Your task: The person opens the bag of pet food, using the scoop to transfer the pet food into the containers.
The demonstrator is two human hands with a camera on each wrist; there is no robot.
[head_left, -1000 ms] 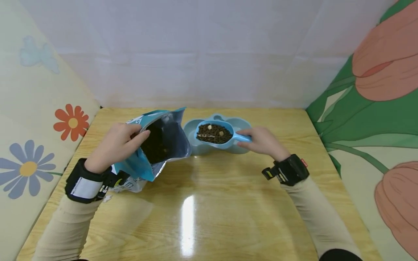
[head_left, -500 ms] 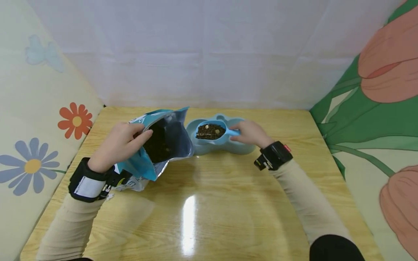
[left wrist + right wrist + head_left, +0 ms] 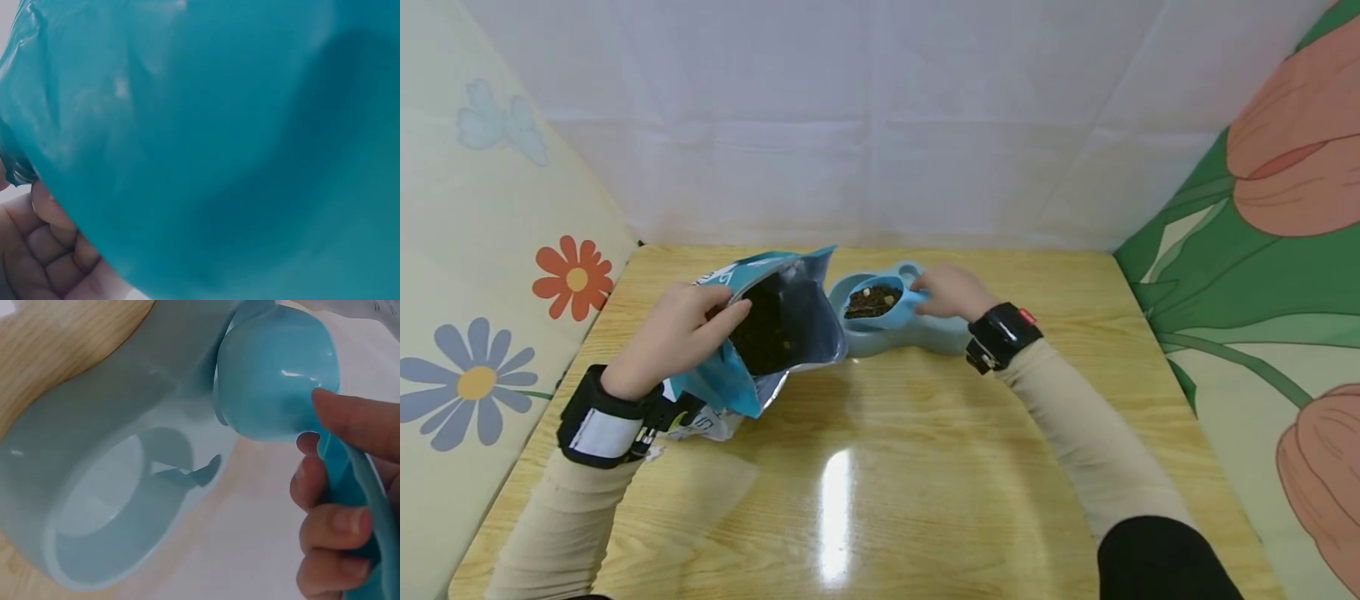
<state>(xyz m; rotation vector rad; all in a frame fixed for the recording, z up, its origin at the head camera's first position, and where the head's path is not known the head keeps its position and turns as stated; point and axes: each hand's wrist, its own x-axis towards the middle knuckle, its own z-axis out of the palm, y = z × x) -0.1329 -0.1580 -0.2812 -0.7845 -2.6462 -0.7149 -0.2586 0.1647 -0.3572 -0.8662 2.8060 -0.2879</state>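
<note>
My left hand [image 3: 677, 333] pinches the rim of a teal foil bag [image 3: 718, 379], whose mouth gapes to the right with dark brown pellets [image 3: 760, 333] inside. In the left wrist view the bag's teal side [image 3: 219, 137] fills most of the picture, and curled fingers [image 3: 62, 250] show at its lower left edge. My right hand [image 3: 955, 292] grips the handle of a blue scoop [image 3: 275, 375], which carries brown pellets [image 3: 872, 302] with a few pale bits. The scoop is tilted over the left bowl of a pale blue double pet bowl [image 3: 75, 481]. The right bowl's inside shows no pellets.
A glossy wooden table [image 3: 880, 467] lies beneath everything, with a white cloth backdrop [image 3: 850, 125] behind it. Painted flower panels [image 3: 1247, 275] flank the left and right sides. The bag stands close to the bowl's left end.
My right hand has moved left with the scoop, which now tilts more to the left over the left bowl. The left hand and the bag have hardly moved.
</note>
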